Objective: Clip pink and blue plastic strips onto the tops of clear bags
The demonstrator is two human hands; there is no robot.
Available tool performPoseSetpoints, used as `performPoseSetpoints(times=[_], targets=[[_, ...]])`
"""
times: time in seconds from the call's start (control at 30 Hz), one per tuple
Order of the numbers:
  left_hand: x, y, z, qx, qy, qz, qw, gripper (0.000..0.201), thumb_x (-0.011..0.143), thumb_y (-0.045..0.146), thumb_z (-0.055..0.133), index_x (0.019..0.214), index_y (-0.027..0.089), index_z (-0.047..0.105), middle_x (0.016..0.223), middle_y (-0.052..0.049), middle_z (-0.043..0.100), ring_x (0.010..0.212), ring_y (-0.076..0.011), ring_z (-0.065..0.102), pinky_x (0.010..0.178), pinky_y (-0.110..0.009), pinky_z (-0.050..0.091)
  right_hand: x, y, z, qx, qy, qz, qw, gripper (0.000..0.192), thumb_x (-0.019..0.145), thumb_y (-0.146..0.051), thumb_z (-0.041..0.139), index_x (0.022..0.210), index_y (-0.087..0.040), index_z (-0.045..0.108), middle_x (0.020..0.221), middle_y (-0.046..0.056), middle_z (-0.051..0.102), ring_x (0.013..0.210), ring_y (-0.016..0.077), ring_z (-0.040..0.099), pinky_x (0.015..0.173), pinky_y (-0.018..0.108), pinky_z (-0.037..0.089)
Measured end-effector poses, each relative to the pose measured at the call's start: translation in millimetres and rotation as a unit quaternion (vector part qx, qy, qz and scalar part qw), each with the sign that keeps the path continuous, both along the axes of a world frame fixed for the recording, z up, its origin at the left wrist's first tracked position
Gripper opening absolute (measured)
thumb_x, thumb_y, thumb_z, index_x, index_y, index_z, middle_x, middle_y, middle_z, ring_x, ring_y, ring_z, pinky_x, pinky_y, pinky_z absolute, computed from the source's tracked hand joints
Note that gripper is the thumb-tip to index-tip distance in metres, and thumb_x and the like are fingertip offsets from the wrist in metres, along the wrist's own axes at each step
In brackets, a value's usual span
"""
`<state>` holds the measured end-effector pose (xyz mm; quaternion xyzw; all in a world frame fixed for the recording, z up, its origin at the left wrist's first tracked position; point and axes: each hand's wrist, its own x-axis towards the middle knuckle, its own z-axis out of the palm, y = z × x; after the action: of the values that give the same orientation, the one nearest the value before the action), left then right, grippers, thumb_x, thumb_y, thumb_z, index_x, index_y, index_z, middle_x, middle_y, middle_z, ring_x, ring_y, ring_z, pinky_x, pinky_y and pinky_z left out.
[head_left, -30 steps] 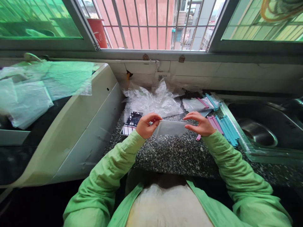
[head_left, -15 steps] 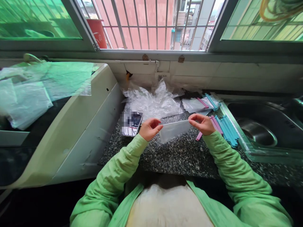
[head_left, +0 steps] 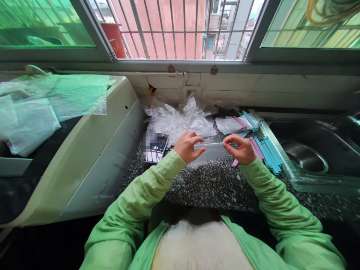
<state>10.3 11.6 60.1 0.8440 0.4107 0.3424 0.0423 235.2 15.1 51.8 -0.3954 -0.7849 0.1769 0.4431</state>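
Observation:
A small clear plastic bag [head_left: 211, 153] hangs above the speckled counter, its top edge running level between my hands. My right hand [head_left: 241, 148] pinches the bag's upper right corner between thumb and fingers. At the other end, my left hand [head_left: 189, 147] has thumb and forefinger spread apart, with the bag's edge in the gap. Part of the bag's left side is hidden behind that hand. Just right of my right hand lie pink strips [head_left: 256, 149] and blue-green strips [head_left: 270, 155].
Crumpled clear plastic bags [head_left: 182, 122] lie at the back. A phone [head_left: 157, 148] rests left of my hands. More flat bags [head_left: 226, 125] with strips sit at the back right, beside a metal sink [head_left: 305, 155]. A large pale machine [head_left: 112, 123] stands at left.
My left hand has moved right along the bag's top edge, and its thumb and forefinger have parted. My right hand keeps its pinch on the corner.

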Motion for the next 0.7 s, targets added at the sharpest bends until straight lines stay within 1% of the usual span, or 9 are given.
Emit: performPoseSetpoints(times=[0.13,0.2,0.27,0.33,0.4,0.47,0.53,0.6,0.7], targets=[[17,13,7.5,-0.050,0.050,-0.018,0.997,0.009,0.069,0.024,0.060,0.065,0.017,0.064,0.068,-0.004,0.056,0.069,-0.0148,0.050,0.069,-0.031,0.043,0,-2,1.4,0.018,-0.002,0.003,1.000,0.012,0.076,-0.030,0.055,0.072,-0.019,0.056,0.071,0.003,0.059,0.069,0.0146,0.055,0.068,0.031,0.046],[19,16,11.4,-0.074,0.043,-0.022,0.996,0.010,0.070,0.020,0.058,0.061,0.016,0.063,0.063,-0.002,0.055,0.063,-0.0123,0.049,0.066,-0.028,0.042,3,0,-0.8,0.020,-0.003,0.003,1.000,0.015,0.075,-0.033,0.057,0.079,-0.019,0.057,0.075,0.003,0.060,0.071,0.0147,0.055,0.068,0.030,0.046],[17,18,15.5,-0.092,0.023,-0.024,0.995,0.009,0.068,0.018,0.057,0.061,0.016,0.062,0.060,0.000,0.054,0.059,-0.0104,0.047,0.062,-0.026,0.041,7,4,-5.7,0.015,-0.011,0.010,1.000,0.025,0.071,-0.038,0.061,0.087,-0.019,0.057,0.081,0.004,0.060,0.074,0.0155,0.055,0.067,0.030,0.047],[13,17,19.0,-0.105,0.001,-0.018,0.994,0.008,0.067,0.016,0.057,0.061,0.016,0.062,0.059,0.000,0.053,0.057,-0.0091,0.046,0.059,-0.024,0.040,9,10,-12.3,0.010,-0.022,0.024,0.999,0.030,0.068,-0.041,0.063,0.088,-0.019,0.057,0.085,0.005,0.061,0.078,0.0169,0.056,0.066,0.031,0.047],[10,16,21.3,-0.112,-0.013,-0.002,0.994,0.008,0.067,0.016,0.056,0.061,0.015,0.061,0.058,0.001,0.052,0.055,-0.0084,0.044,0.056,-0.023,0.039,8,13,-18.5,0.019,-0.018,0.027,0.999,0.023,0.069,-0.039,0.062,0.080,-0.019,0.058,0.083,0.005,0.061,0.078,0.0174,0.056,0.066,0.032,0.047],[7,16,22.5,-0.115,-0.017,0.019,0.993,0.008,0.065,0.017,0.056,0.059,0.015,0.060,0.056,0.002,0.051,0.053,-0.0082,0.043,0.054,-0.022,0.037,4,14,-22.2,0.046,0.002,0.015,0.999,0.015,0.072,-0.034,0.059,0.072,-0.019,0.057,0.077,0.004,0.061,0.075,0.0165,0.056,0.068,0.032,0.047],[6,16,22.7,-0.129,-0.021,0.035,0.991,0.009,0.064,0.016,0.055,0.057,0.015,0.059,0.051,0.003,0.048,0.051,-0.0078,0.041,0.053,-0.022,0.035,-3,12,-22.8,0.080,0.013,0.003,0.997,0.009,0.074,-0.028,0.057,0.069,-0.020,0.056,0.073,0.003,0.061,0.072,0.0158,0.056,0.069,0.032,0.046],[6,18,22.8,-0.164,-0.039,0.043,0.985,0.010,0.064,0.015,0.053,0.056,0.015,0.058,0.047,0.004,0.045,0.048,-0.0071,0.039,0.050,-0.021,0.033,-10,8,-21.7,0.117,0.006,-0.007,0.993,0.006,0.074,-0.023,0.057,0.069,-0.021,0.056,0.071,0.002,0.061,0.071,0.0159,0.056,0.067,0.032,0.046],[5,21,23.7,-0.235,-0.089,0.055,0.966,0.011,0.064,0.015,0.052,0.053,0.014,0.055,0.043,0.006,0.043,0.044,-0.0059,0.037,0.047,-0.020,0.031,-19,0,-20.6,0.168,-0.017,-0.030,0.985,0.006,0.074,-0.018,0.056,0.069,-0.021,0.055,0.069,0.002,0.060,0.069,0.0159,0.055,0.065,0.031,0.045]])
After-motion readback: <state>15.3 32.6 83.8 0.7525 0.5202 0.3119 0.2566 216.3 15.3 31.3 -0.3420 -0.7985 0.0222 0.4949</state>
